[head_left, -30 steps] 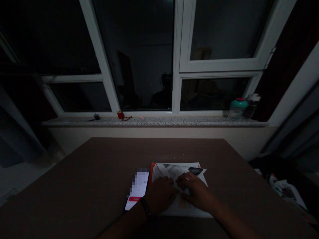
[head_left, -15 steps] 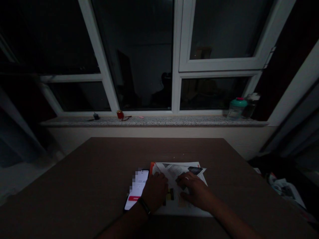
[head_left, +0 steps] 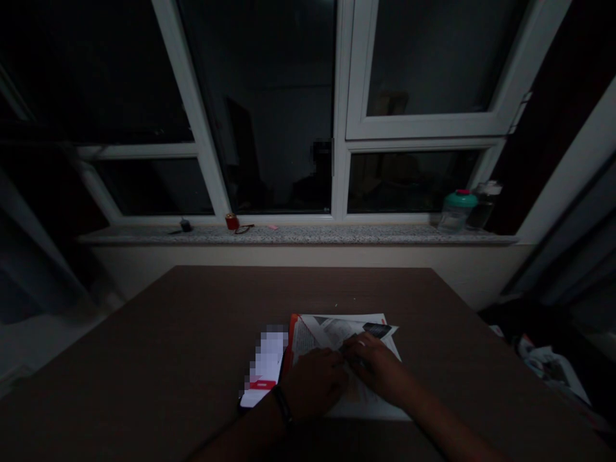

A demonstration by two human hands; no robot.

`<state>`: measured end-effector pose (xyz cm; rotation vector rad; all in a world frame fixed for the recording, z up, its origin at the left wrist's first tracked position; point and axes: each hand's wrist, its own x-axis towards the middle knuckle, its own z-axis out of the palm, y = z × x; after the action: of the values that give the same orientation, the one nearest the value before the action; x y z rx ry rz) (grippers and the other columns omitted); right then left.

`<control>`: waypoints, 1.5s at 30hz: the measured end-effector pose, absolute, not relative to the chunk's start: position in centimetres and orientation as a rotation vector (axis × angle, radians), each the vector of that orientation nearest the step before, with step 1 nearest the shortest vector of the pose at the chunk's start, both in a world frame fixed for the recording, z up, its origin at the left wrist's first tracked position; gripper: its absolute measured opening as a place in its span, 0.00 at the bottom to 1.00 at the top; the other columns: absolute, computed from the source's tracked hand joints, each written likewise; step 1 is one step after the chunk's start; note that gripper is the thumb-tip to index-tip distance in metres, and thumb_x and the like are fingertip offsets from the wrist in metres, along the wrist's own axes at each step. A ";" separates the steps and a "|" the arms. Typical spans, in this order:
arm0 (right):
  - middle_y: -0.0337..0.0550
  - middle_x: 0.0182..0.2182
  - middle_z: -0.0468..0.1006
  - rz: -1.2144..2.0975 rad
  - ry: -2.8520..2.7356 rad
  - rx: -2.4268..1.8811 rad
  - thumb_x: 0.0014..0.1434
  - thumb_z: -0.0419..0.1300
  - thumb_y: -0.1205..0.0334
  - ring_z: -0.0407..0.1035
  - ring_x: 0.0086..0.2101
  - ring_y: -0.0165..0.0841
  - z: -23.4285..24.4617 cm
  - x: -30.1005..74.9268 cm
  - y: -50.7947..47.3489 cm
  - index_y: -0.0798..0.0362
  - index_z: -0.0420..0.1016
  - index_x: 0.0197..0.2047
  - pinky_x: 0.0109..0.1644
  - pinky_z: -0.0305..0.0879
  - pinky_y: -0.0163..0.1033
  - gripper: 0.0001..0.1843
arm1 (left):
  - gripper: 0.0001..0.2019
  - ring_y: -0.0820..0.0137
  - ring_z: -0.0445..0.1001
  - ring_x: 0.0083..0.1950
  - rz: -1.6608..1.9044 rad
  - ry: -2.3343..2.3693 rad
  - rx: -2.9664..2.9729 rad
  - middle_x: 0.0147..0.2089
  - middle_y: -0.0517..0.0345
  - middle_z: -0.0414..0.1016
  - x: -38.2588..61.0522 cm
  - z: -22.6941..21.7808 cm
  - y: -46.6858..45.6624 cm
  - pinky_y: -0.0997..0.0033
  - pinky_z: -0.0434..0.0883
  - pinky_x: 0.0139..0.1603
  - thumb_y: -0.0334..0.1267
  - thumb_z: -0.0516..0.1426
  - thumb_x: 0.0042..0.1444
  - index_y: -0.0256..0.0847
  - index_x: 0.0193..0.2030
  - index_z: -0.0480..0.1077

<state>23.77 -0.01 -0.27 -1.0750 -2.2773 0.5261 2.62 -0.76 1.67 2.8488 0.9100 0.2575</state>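
Observation:
A printed sheet of paper (head_left: 337, 333) with a folded corner lies on the brown table (head_left: 192, 333) near its front edge. My left hand (head_left: 312, 382) lies on the paper's left half, fingers curled and pressing down. My right hand (head_left: 375, 366) rests on the fold just to the right, fingers pressed flat against the paper, almost touching the left hand. A lit phone (head_left: 264, 375) lies beside my left wrist, which wears a dark band.
A stone windowsill (head_left: 298, 235) runs behind the table, with a small red item (head_left: 232, 222) at its left and a teal-lidded jar (head_left: 455, 210) and a bottle (head_left: 484, 204) at its right. Dark windows stand above. Papers lie on the floor (head_left: 553, 369) at right.
My left hand slid left off the fold, then came back right and down over the paper, covering its printed middle. My right hand stayed on the fold.

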 end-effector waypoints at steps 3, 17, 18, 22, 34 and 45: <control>0.44 0.45 0.76 0.494 -2.278 -1.102 0.58 0.55 0.73 0.67 0.48 0.40 -0.7 23.4 0.2 0.48 0.75 0.43 0.52 0.63 0.44 0.14 | 0.05 0.65 0.71 0.47 0.240 0.912 2.853 0.45 0.58 0.72 2.6 2.1 -0.7 0.67 0.66 0.47 0.36 0.55 0.65 0.43 0.38 0.72; 0.50 0.55 0.70 0.337 -2.258 -1.289 0.56 0.57 0.71 0.63 0.53 0.43 -1.7 23.4 1.8 0.51 0.71 0.52 0.58 0.62 0.49 0.20 | 0.05 0.62 0.71 0.48 0.230 0.904 2.810 0.47 0.57 0.72 2.4 2.1 -0.5 0.65 0.67 0.48 0.36 0.59 0.61 0.45 0.43 0.73; 0.50 0.56 0.70 0.333 -2.269 -1.288 0.56 0.57 0.71 0.63 0.53 0.43 -1.7 23.4 1.8 0.51 0.71 0.52 0.58 0.62 0.49 0.20 | 0.05 0.62 0.71 0.48 0.227 0.906 2.809 0.47 0.58 0.72 2.4 2.2 -0.5 0.65 0.67 0.48 0.37 0.60 0.61 0.44 0.43 0.73; 0.51 0.55 0.70 0.344 -2.306 -1.267 0.53 0.57 0.73 0.62 0.53 0.43 -1.2 23.2 2.0 0.52 0.69 0.52 0.58 0.61 0.47 0.23 | 0.04 0.63 0.72 0.48 0.212 0.913 2.797 0.48 0.58 0.72 2.5 2.3 -0.5 0.65 0.68 0.48 0.36 0.59 0.61 0.45 0.42 0.73; 0.49 0.48 0.70 0.395 -2.268 -1.337 0.48 0.55 0.75 0.61 0.50 0.42 -1.1 22.4 2.6 0.53 0.64 0.54 0.52 0.63 0.42 0.28 | 0.05 0.62 0.71 0.48 0.247 0.908 2.768 0.48 0.57 0.72 2.3 2.0 -0.4 0.64 0.68 0.49 0.36 0.59 0.61 0.46 0.43 0.74; 0.49 0.49 0.70 0.441 -2.282 -1.381 0.51 0.56 0.73 0.60 0.51 0.42 -0.3 22.3 2.3 0.52 0.66 0.49 0.53 0.60 0.41 0.21 | 0.06 0.62 0.71 0.48 0.243 0.896 2.786 0.49 0.58 0.71 2.3 1.7 -0.3 0.63 0.68 0.49 0.35 0.59 0.59 0.45 0.43 0.73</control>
<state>22.27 2.31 -0.31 -1.3813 -2.2817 0.4405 2.28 -0.33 1.68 2.7864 0.8959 0.2430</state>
